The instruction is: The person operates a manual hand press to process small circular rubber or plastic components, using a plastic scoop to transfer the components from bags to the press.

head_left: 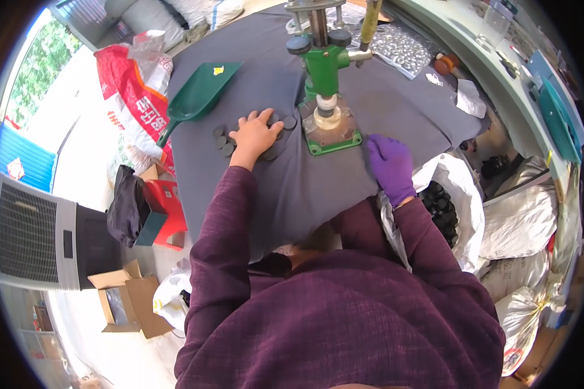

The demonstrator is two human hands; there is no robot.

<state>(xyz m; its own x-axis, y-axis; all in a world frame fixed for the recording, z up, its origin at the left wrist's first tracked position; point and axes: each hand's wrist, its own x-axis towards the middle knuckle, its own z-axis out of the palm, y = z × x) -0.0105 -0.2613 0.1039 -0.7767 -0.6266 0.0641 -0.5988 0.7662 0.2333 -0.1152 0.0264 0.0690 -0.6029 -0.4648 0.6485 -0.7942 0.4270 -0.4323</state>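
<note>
My bare left hand (255, 136) lies with fingers spread over a small cluster of round black discs (221, 141) on the grey tablecloth (272, 194). Some discs are partly hidden beneath it. To the right, my right hand (390, 165), in a purple glove, rests near the table's edge with its fingers curled closed. Whatever may be inside them is hidden. Between the hands stands a green hand press (322, 72), its square base (334, 144) bearing a pale round die (327, 117). The right hand is beside that base, apart from it.
A green dustpan (204, 91) lies beyond my left hand. At my right, an open white sack (468, 201) holds many black pieces (440, 211). Behind the press is a clear bag of small shiny parts (399, 48). A red stool (167, 211) and cardboard box (139, 305) stand left.
</note>
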